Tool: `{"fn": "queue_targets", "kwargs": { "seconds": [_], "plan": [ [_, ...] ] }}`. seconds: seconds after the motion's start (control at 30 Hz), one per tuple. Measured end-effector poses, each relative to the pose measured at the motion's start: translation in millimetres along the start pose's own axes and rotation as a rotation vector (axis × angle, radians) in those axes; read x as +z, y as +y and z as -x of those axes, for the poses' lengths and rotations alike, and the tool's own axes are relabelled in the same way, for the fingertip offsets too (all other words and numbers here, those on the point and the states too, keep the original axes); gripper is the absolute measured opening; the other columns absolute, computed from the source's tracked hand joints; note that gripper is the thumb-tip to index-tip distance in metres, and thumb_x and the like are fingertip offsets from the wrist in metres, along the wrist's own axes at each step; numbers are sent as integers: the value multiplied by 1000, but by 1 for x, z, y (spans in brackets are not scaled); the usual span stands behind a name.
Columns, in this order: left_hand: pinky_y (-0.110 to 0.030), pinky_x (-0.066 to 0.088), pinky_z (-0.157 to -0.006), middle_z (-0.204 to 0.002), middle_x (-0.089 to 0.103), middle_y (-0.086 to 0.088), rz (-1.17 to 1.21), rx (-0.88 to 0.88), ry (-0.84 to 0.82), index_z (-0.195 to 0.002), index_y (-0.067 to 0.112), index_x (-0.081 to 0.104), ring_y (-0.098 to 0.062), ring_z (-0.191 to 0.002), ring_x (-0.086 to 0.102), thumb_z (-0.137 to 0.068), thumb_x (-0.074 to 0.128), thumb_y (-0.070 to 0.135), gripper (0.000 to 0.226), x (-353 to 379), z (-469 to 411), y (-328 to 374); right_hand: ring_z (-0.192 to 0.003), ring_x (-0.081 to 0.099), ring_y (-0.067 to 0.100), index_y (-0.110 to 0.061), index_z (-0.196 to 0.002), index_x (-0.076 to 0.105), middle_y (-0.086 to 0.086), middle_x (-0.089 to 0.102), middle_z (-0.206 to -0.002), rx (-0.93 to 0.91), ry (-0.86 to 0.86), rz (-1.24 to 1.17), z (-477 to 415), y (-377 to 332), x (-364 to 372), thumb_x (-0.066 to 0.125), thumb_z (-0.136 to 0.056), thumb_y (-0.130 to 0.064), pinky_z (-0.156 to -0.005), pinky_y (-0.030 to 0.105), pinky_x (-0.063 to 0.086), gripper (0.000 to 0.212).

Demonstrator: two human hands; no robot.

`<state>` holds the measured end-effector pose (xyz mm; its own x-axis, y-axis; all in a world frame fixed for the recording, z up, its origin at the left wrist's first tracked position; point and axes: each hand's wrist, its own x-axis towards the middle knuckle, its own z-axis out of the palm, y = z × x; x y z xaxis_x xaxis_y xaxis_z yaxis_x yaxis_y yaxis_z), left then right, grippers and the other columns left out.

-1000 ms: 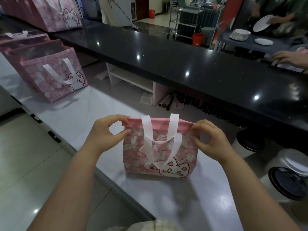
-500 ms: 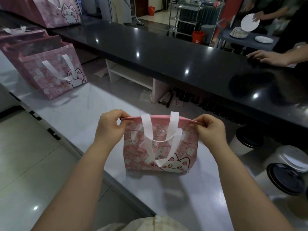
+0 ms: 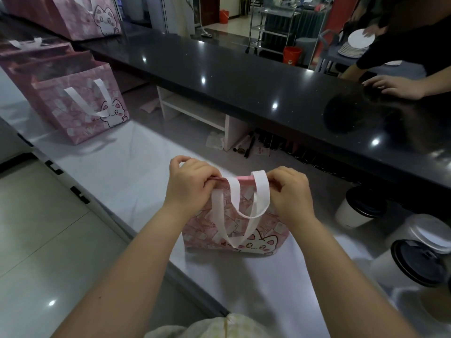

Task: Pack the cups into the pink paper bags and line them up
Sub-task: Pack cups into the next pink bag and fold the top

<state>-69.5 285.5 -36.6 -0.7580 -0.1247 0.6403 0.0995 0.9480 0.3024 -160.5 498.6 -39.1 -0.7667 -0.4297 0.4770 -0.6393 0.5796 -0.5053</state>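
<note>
Both hands pinch the top edge of the pink bag [image 3: 234,230]. The left hand [image 3: 192,184] has its fingers curled over the edge just left of the white handle [image 3: 244,203]. The right hand [image 3: 290,193] nips the edge with thumb and fingertips just right of the handle. Neither hand is open, and each one holds only the bag.

The bag stands upright on the white counter [image 3: 122,162], directly in front of the person. Its mouth looks nearly closed, with only a short piece of pink edge showing between the hands.

Half a second ago the hands held the two far corners of the edge, well apart, and the bag was stretched flat. Now they are near each other, close on both sides of the handle. I judge that the person is preparing to pull the two sides apart and open the mouth, so no cup is packed in this bag yet.

The cups [image 3: 358,211] with lids wait at the right on the same counter, near the bag but not touching it. The finished bags [image 3: 80,103] stand in a row at the far left. On the black counter [image 3: 244,76] another person's hand [image 3: 395,87] rests flat; one second ago it was farther to the right.
</note>
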Motion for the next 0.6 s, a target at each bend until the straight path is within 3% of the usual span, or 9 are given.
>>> {"fn": "queue_targets", "kwargs": {
  "seconds": [0.1, 0.23, 0.37, 0.47, 0.6],
  "plan": [
    [-31, 26, -93, -79, 71, 11, -12, 21, 8, -78, 21, 72, -12, -79, 62, -79, 70, 13, 9, -1, 2, -3, -75, 53, 11, -18, -82, 72, -12, 62, -78, -33, -6, 8, -1, 2, -2, 72, -82, -5, -80, 37, 42, 13],
    [-34, 28, -88, -81, 71, 12, -35, -56, -40, -84, 23, 72, -16, -80, 64, -80, 62, 15, 14, -10, 6, -23, -82, 55, 8, -30, -83, 65, -21, 56, -80, 151, -173, 17, -9, 23, -16, 65, -88, -14, -74, 39, 55, 17],
    [-41, 33, -87, -80, 72, 7, -46, -128, -76, -82, 18, 73, -22, -79, 65, -81, 68, 3, 16, -15, 7, -22, -80, 57, 14, -27, -80, 64, -16, 56, -79, 117, -143, 28, -7, 22, -15, 64, -88, -6, -74, 45, 56, 22],
    [-42, 40, -91, -84, 72, 8, 7, -135, -159, -89, 20, 75, -19, -81, 66, -80, 74, 7, 16, -27, 3, -22, -90, 58, 13, -26, -94, 69, -15, 60, -89, 182, -207, -8, -9, 24, -20, 62, -90, -8, -80, 42, 56, 19],
    [-20, 49, -80, -99, 70, 14, 328, -257, -175, -114, 29, 70, -4, -94, 62, -83, 70, 24, 31, -46, -8, -17, -103, 55, -7, -38, -111, 66, -28, 59, -104, 176, -159, -261, -14, 6, -35, 62, -93, -18, -85, 23, 51, 27]
  ]
}}
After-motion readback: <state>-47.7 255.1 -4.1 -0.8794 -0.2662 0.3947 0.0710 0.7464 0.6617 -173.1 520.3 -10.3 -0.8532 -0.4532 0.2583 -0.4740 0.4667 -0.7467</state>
